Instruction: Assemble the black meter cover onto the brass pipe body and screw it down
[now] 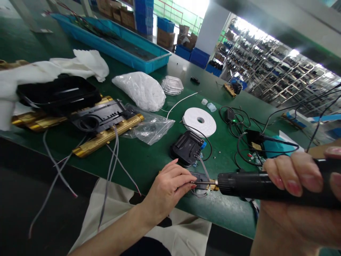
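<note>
Head view, fwiw: small brass part (213, 185) pinched in the left hand (167, 188), black handheld tool (253, 186) gripped tight in the right hand (293, 177); wired brass bar (106, 137) already lying off to one side.

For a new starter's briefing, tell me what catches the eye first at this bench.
The black soldering iron in the right hand dominates the foreground, its tip at the small wired black part held by the left hand. Farther left, long brass bars lie under a black plastic housing on the green bench. A long blue tray sits beyond.

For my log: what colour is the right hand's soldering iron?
The soldering iron is black, best in the head view.
</note>
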Demonstrator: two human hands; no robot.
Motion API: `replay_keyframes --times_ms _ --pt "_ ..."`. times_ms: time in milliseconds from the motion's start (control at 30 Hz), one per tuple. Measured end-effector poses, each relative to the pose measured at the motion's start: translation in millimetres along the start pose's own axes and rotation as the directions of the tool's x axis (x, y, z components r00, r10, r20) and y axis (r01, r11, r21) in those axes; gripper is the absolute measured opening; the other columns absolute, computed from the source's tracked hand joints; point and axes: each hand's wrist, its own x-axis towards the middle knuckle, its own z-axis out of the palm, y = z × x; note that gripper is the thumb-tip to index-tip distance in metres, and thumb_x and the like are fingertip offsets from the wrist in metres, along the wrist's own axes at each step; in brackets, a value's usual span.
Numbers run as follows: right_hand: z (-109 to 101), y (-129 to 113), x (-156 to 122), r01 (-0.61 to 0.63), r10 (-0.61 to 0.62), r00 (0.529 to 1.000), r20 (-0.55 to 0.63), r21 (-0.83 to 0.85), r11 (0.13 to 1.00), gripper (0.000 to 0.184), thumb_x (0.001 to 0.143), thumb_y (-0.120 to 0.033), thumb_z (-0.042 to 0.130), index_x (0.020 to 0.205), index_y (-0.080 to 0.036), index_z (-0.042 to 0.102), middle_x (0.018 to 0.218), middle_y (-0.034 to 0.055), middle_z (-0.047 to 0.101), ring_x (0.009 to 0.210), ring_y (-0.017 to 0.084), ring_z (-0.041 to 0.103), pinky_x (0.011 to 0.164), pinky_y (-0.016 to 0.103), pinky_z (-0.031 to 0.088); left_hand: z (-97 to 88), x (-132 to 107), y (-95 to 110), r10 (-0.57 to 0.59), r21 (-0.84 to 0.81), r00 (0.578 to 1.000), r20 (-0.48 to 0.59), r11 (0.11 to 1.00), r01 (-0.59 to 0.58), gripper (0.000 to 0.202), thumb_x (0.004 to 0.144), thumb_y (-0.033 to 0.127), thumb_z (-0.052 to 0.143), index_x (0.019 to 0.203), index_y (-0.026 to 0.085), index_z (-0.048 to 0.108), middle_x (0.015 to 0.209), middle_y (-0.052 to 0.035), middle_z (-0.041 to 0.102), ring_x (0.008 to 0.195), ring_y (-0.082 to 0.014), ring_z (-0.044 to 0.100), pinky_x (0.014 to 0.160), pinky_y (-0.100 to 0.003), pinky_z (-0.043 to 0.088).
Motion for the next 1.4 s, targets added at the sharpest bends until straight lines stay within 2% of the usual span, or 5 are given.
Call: replay_keyframes --times_ms 233,367,533,1133,1400 --pt "-1 2 -6 -0.016 0.016 0.999 0.029 0.029 0.999 0.024 0.061 -0.02 0.055 0.085 -0.021 0.054 0.049 -0.0103 0.037 0.035 0.005 0.029 0.035 0.025 0.024 3.1 -6 -6 0.13 0.055 0.988 -0.081 0.991 -0.125 0.015 0.084 0.018 0.066 0.098 0.022 0.07 0.087 0.0008 0.071 0.08 -0.0145 0.065 0.102 -0.049 0.042" --pt "0 4 -7 -0.023 0.02 0.998 0.061 0.039 0.999 0.025 0.061 -0.019 0.057 0.086 -0.022 0.054 0.05 -0.0103 0.037 0.036 0.005 0.029 0.037 0.025 0.027 2.1 -6 -6 0.132 0.075 0.988 -0.078 0.989 -0.126 0.017 0.084 0.015 0.066 0.1 0.021 0.068 0.089 0.0009 0.071 0.082 -0.0143 0.065 0.103 -0.048 0.041" --pt "4 5 -8 -0.019 0.017 0.999 0.052 0.04 0.999 0.025 0.061 -0.018 0.057 0.085 -0.021 0.053 0.049 -0.0097 0.038 0.036 0.005 0.029 0.037 0.025 0.027 -0.4 -5 -4 0.145 0.114 0.985 -0.098 0.984 -0.133 0.001 0.083 0.019 0.067 0.083 0.018 0.067 0.079 0.0021 0.069 0.077 -0.014 0.062 0.104 -0.046 0.04" --pt "9 6 -12 -0.045 0.04 0.995 0.096 0.056 0.997 0.026 0.061 -0.016 0.06 0.086 -0.021 0.053 0.048 -0.0093 0.04 0.036 0.005 0.03 0.038 0.023 0.028 -1.5 -2 -2 0.161 0.192 0.979 -0.122 0.972 -0.136 0.012 0.079 0.019 0.072 0.074 0.017 0.06 0.072 0.0033 0.064 0.073 -0.014 0.058 0.106 -0.044 0.039" --pt "15 16 -9 0.076 -0.066 0.989 0.132 -0.072 0.994 0.023 0.064 -0.012 0.049 0.086 -0.02 0.054 0.048 -0.0077 0.042 0.037 0.007 0.033 0.039 0.023 0.029 -0.3 -5 -15 0.046 0.254 0.998 0.044 0.966 -0.055 0.05 0.072 0.044 0.075 0.108 0.014 0.055 0.103 -0.0074 0.067 0.097 -0.0249 0.062 0.101 -0.053 0.044"
